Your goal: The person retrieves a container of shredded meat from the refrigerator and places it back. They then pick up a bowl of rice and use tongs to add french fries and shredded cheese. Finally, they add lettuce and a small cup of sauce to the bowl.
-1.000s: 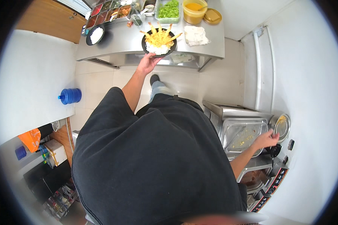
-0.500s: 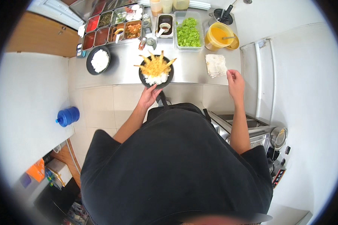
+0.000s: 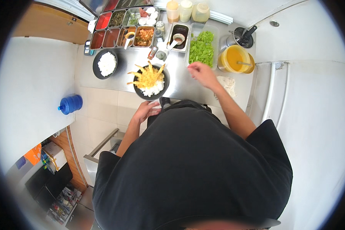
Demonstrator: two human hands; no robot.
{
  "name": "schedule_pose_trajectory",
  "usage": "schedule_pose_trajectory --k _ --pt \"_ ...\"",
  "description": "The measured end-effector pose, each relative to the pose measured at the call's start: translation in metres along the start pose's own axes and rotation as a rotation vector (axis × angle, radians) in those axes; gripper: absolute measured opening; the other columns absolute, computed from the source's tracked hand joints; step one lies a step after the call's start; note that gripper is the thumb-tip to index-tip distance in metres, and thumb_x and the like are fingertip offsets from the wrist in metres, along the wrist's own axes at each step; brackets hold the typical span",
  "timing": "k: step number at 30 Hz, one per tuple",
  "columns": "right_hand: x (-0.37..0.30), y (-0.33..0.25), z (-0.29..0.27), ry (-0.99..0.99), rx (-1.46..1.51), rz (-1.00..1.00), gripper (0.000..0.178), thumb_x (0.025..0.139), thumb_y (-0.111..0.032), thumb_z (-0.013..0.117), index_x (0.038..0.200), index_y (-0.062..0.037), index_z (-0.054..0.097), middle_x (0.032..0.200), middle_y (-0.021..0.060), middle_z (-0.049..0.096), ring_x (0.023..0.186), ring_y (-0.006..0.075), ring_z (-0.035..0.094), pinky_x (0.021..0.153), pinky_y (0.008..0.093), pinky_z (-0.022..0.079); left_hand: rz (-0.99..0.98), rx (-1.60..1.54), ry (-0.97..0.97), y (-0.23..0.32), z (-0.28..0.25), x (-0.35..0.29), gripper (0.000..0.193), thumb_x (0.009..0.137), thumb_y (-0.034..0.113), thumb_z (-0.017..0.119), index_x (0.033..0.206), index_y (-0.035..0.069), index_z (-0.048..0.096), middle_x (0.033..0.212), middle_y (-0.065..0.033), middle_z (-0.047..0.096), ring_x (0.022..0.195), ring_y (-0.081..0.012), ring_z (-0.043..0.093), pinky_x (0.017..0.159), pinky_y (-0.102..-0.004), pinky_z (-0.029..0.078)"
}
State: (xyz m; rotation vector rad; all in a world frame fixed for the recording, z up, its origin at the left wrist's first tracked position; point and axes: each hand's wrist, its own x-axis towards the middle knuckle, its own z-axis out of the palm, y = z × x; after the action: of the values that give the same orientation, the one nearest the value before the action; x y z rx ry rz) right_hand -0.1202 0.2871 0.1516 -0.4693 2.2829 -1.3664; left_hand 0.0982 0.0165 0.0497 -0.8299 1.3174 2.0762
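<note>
- worktop: silver-gry
- bowl @ front edge: blk
- fried food in it: golden-yel
- rice: wht
- 2nd bowl nr L edge: blk
- leaves twd back edge: grn
- bucket nr R edge: yel; its liquid orange-yel
- cloth nr front R corner: off-wht

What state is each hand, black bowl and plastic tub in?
Left hand: open.
Right hand: curled, contents unclear.
Black round shrimp bowl: uncovered, heaped.
Black round rice bowl: uncovered, upright.
Clear rectangular plastic tub: uncovered, lettuce inside.
Yellow round plastic tub: uncovered, orange liquid inside.
</note>
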Motion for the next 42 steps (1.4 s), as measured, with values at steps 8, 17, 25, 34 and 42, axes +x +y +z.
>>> schedule_pose_trajectory --k 8,17,25,34,42 --pt "-0.016 -0.037 -0.023 -0.271 0.268 0.092 0.020 0.096 -0.013 0.051 0.106 -0.0017 0.063 0.082 0.0081 0.060 0.069 0.0200 0.061 0.069 0.0365 0.050 0.124 1.374 0.235 0.178 0.055 -0.084 0.027 0.090 0.027 0.062 0.102 0.004 0.069 0.088 -0.0232 0.068 0.080 -0.0379 0.065 0.073 -0.0485 0.051" --pt "0.095 -0.187 -0.248 0.913 -0.029 -0.638 0.022 0.091 -0.014 0.066 0.109 -0.0013 0.062 0.071 0.0024 0.060 0.060 0.0087 0.053 0.055 0.0259 0.045 1.663 1.562 0.513 0.515 0.305 -0.074 0.044 0.086 0.011 0.059 0.130 0.013 0.056 0.123 -0.0183 0.058 0.115 -0.0367 0.055 0.097 -0.0412 0.047" --pt "0.098 -0.206 -0.253 0.636 -0.024 -0.597 0.014 0.088 -0.014 0.066 0.094 -0.0019 0.066 0.067 0.0115 0.065 0.057 0.0212 0.061 0.056 0.0328 0.049 1.253 1.937 0.275 0.623 0.390 -0.039 0.048 0.076 0.004 0.064 0.123 0.012 0.063 0.113 -0.0148 0.063 0.104 -0.0322 0.060 0.092 -0.0395 0.049" --pt "0.121 -0.197 -0.256 0.547 -0.070 -0.610 0.019 0.089 -0.014 0.066 0.103 -0.0015 0.064 0.071 0.0095 0.066 0.061 0.0166 0.061 0.060 0.0300 0.049 1.277 2.029 0.399 0.618 0.390 -0.032 0.044 0.072 0.006 0.066 0.116 0.008 0.062 0.113 -0.0160 0.059 0.096 -0.0352 0.062 0.084 -0.0417 0.052" --pt "0.161 -0.238 -0.256 0.497 -0.359 -0.566 0.072 0.086 -0.018 0.063 0.150 -0.0108 0.030 0.077 0.0149 0.069 0.076 0.0369 0.066 0.072 0.0455 0.051 1.471 2.065 0.488 0.611 0.376 -0.021 0.041 0.073 0.006 0.065 0.114 0.009 0.059 0.113 -0.0163 0.057 0.094 -0.0369 0.063 0.079 -0.0436 0.053"
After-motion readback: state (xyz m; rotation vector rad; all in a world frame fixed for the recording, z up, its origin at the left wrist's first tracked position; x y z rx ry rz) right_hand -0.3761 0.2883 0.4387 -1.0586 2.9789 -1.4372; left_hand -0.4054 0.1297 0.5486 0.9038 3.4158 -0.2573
